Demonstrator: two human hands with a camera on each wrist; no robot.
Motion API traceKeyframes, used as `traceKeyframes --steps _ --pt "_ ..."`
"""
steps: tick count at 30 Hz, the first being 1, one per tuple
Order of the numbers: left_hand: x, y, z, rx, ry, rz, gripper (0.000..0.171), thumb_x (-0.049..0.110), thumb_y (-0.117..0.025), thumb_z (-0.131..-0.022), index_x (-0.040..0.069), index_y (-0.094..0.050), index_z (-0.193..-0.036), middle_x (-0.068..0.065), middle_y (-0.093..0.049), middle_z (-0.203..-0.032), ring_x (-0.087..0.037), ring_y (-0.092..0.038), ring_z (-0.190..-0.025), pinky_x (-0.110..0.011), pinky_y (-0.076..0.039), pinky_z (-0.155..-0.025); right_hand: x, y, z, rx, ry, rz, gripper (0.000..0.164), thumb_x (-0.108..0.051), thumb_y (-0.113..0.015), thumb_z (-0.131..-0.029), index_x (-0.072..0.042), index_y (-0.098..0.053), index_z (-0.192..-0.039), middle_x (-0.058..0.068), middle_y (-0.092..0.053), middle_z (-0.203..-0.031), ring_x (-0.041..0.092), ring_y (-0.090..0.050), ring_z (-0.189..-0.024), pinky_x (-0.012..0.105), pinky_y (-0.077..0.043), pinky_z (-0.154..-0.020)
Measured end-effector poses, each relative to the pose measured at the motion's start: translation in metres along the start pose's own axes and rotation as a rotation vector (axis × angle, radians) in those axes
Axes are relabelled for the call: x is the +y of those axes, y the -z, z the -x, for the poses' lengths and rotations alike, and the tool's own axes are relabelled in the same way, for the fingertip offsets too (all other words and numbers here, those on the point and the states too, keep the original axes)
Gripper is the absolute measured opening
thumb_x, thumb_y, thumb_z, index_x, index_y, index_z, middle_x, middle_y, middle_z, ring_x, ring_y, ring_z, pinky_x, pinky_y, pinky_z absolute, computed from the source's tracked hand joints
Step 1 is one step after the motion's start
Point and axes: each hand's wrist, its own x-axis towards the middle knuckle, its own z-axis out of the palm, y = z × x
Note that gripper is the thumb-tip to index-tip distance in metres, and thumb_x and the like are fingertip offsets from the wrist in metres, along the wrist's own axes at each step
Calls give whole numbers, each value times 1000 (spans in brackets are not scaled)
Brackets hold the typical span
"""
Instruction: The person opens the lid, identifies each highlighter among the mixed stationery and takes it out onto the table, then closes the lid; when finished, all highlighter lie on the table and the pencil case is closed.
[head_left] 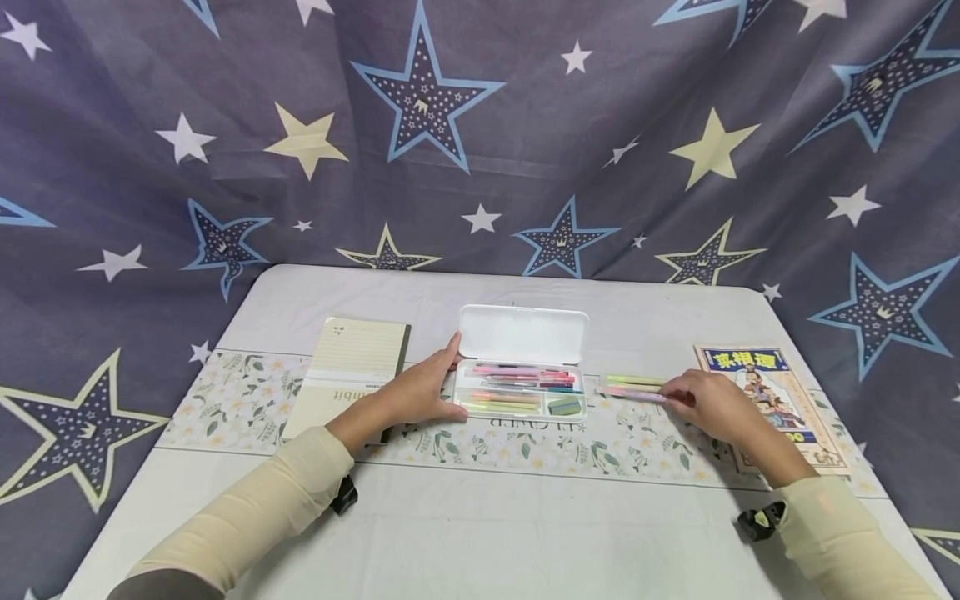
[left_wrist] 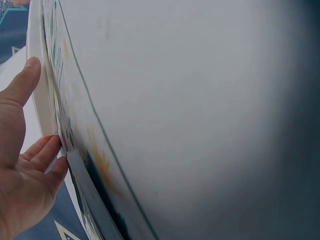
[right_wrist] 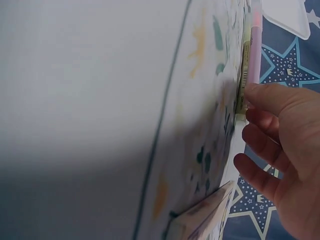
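Observation:
A white pencil case (head_left: 523, 336) lies with its lid tipped back. Pink, red and dark pens (head_left: 525, 377) fill its rear section, yellowish pens (head_left: 502, 402) the front one, beside a green eraser-like block (head_left: 564, 406). My left hand (head_left: 423, 387) spans the case's left end, thumb at the front corner and a finger near the hinge. In the left wrist view its thumb (left_wrist: 27, 82) stretches along the white side. To the right, my right hand (head_left: 705, 402) pinches the end of a pink-purple highlighter (right_wrist: 254, 55), next to a yellow one (right_wrist: 244, 75).
A cream notebook (head_left: 360, 354) lies partly under the left forearm. Beneath the right hand and wrist is a colourful booklet (head_left: 806, 408). A floral strip (head_left: 480, 450) runs across the white table (head_left: 525, 533), with a star-patterned curtain (head_left: 487, 183) behind.

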Motion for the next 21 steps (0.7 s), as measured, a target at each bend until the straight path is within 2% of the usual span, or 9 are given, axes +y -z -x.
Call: traceKeyframes --steps 9,15,21 --pt "-2 -1 -1 10 -11 0 136 51 -87 -77 6 9 -164 -11 -45 -156 -28 -39 -150 -46 -32 -124 4 0 2 -38 -56 -34 8 -17 -77 -91 -14 -77 -99 -6 -67 -82 2 -52 -66 24 -45 -56" --pt "-2 -2 0 3 -7 -1 137 51 -86 -77 10 12 -164 -10 -45 -156 -27 -39 -150 -46 -32 -124 3 -2 3 -22 -74 -28 7 -16 -77 -90 -13 -76 -96 -4 -68 -81 4 -54 -67 26 -46 -57" --pt "-2 -2 0 9 -7 -2 137 51 -86 -77 8 10 -164 -9 -46 -155 -27 -40 -149 -46 -34 -123 4 -4 2 -18 -98 -6 7 -17 -78 -90 -14 -75 -95 -5 -67 -79 5 -54 -66 28 -45 -57"
